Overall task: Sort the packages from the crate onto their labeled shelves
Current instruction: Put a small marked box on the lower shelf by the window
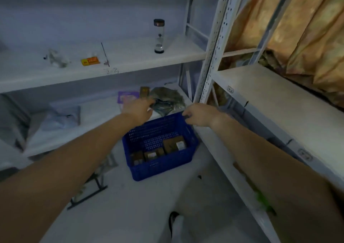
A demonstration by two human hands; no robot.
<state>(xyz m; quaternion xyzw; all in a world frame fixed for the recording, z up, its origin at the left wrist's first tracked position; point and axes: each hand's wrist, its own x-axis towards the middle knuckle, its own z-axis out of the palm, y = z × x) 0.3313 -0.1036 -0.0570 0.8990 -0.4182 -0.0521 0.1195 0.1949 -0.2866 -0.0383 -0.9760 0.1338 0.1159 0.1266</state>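
Your left hand lay against the grey bag on the shelf, fingers hidden, grip unclear, right hand curled on the crate rim, boxes inside blurred

brown boxes in blue crate

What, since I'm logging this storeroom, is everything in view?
crate: one, blue, on the floor by the shelves
boxes: about four, brown, inside the crate
bag: one, grey-green, lower shelf
purple package: one, lower shelf
mailer: one, pale, lower shelf, left
bottle: one, clear, dark lid, upper shelf
flat pack: one, yellow-orange, upper shelf
curtain: tan, behind the right shelves
left hand: at the bag, grip unclear
right hand: grips the crate rim
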